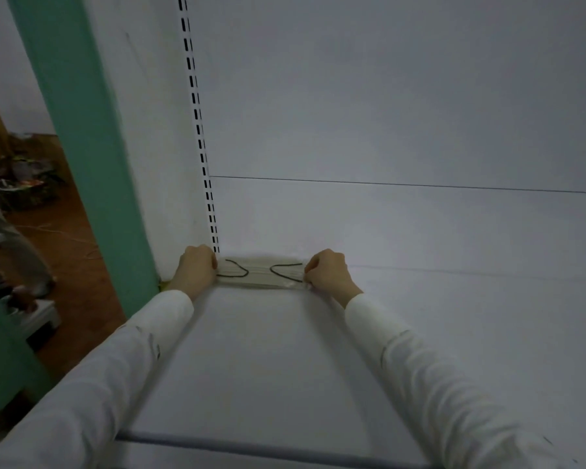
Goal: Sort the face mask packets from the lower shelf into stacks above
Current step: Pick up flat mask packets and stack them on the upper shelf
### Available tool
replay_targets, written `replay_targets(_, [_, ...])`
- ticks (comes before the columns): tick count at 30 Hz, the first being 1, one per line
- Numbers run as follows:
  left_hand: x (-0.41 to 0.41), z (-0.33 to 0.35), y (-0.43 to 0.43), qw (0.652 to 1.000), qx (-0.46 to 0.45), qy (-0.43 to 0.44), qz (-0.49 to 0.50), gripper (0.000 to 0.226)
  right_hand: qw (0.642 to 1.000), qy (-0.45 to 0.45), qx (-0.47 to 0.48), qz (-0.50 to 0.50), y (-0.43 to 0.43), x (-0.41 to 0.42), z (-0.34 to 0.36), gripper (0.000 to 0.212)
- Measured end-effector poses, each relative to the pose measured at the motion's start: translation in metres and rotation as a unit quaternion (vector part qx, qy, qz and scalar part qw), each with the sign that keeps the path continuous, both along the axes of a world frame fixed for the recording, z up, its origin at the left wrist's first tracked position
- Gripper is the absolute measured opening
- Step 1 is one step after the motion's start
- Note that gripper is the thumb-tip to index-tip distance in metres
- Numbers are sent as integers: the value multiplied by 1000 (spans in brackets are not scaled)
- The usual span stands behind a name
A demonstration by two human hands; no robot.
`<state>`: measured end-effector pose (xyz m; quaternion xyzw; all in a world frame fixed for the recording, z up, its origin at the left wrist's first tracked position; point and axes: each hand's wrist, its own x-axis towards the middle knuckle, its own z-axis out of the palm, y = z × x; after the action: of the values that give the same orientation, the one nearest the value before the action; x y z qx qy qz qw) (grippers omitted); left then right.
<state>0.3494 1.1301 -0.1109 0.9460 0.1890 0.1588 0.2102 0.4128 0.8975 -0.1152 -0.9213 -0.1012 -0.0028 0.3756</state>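
Note:
A beige face mask packet [259, 274] with black ear loops lies flat at the back left corner of the white shelf [285, 367], against the back wall. My left hand [197, 269] grips its left end with curled fingers. My right hand [325, 274] pinches its right end. Both arms in white sleeves reach forward across the shelf. Whether the packet is one or a thin stack of several is hard to tell.
A slotted white upright [197, 123] runs up the back wall just left of the packet. A green post [92, 157] bounds the shelf unit on the left. Beyond it are a brown floor and clutter [24, 174]. The shelf's front rim [251, 445] is near me.

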Motion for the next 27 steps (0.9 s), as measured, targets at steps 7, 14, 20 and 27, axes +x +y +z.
replay_targets(7, [-13, 2, -5, 998, 61, -3, -14, 31, 996, -62, -64, 20, -10, -11, 13, 25])
replay_targets(14, [-41, 31, -75, 994, 46, -80, -65, 24, 982, -140, -103, 78, -69, -36, 37, 27])
replay_targets(20, [-86, 37, -200, 989, 33, -107, -93, 17, 967, -180, -133, 126, -177, -79, 47, 32])
replay_targets(27, [-153, 17, -357, 981, -43, -133, -136, 11, 965, -196, -95, 145, -314, -153, 33, 32])
